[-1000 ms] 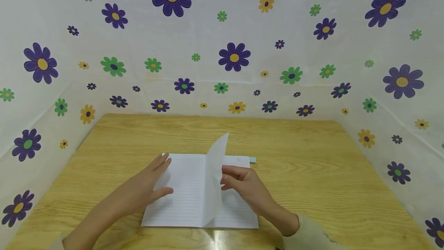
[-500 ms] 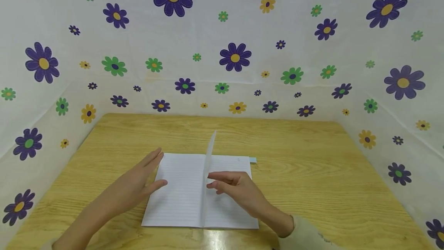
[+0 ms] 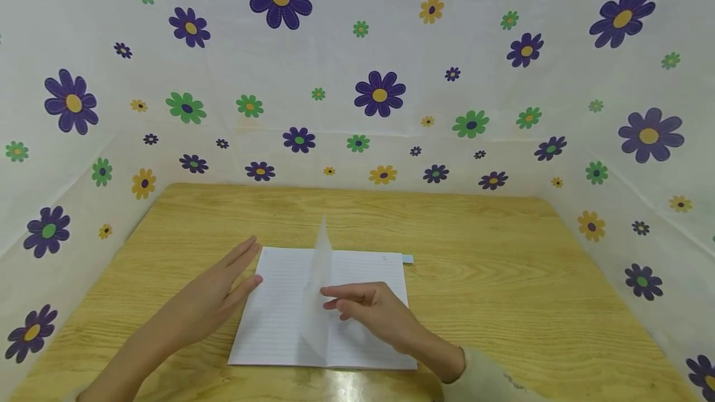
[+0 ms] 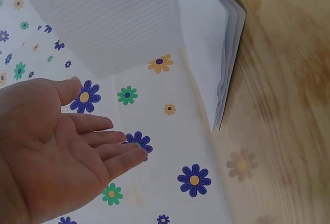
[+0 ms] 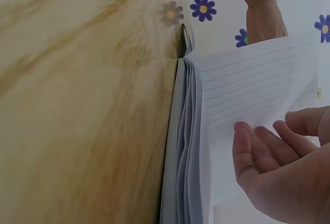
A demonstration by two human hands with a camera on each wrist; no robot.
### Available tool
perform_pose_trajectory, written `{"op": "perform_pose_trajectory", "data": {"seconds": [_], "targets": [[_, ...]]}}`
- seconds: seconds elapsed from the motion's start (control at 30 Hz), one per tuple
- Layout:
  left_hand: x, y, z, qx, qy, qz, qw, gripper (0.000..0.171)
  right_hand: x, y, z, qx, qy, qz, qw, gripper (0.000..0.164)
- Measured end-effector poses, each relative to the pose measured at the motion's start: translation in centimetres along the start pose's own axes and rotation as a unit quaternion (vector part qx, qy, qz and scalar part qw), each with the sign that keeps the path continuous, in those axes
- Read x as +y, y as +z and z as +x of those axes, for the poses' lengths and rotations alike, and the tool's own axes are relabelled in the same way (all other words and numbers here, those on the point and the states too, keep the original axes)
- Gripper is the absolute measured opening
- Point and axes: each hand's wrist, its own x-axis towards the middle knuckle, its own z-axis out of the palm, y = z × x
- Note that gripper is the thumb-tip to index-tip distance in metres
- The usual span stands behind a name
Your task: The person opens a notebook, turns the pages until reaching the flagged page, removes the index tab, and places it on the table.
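An open lined notebook (image 3: 274, 321) lies on the wooden table, with one page (image 3: 316, 293) standing up near the fold and leaning left. My right hand (image 3: 382, 315) is over the right half, its extended fingertips at the raised page; the thumb stays apart and pinches nothing. In the right wrist view the right hand (image 5: 281, 167) has gently bent fingers before the lined sheet (image 5: 252, 87). Beside the notebook's left edge, my left hand (image 3: 209, 303) holds nothing. The left wrist view shows this left hand (image 4: 67, 152) with straight, spread fingers, apart from the notebook (image 4: 211, 43).
A pale blue tab (image 3: 408, 259) sticks out at the notebook's upper right edge. The wooden table (image 3: 503, 278) extends around the notebook. White cloth (image 3: 335, 48) printed with flowers encloses the back and both sides.
The raised page has swung from the right side past upright to the left. My right hand has followed it leftward and its fingers have loosened. My left hand has drawn back off the left page.
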Motion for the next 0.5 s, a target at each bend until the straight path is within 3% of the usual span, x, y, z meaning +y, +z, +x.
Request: {"op": "perform_pose_trajectory", "data": {"seconds": [0.27,0.5], "targets": [[0.28,-0.58,-0.23,0.005,-0.009,-0.009,0.9999,0.067,-0.15,0.54,0.04,-0.034,0.016,-0.004,0.999,0.033],[0.32,0.36,0.03,-0.013,-0.016,-0.003,0.9998,0.075,-0.13,0.92,0.14,-0.061,0.023,-0.035,0.997,0.034]]}}
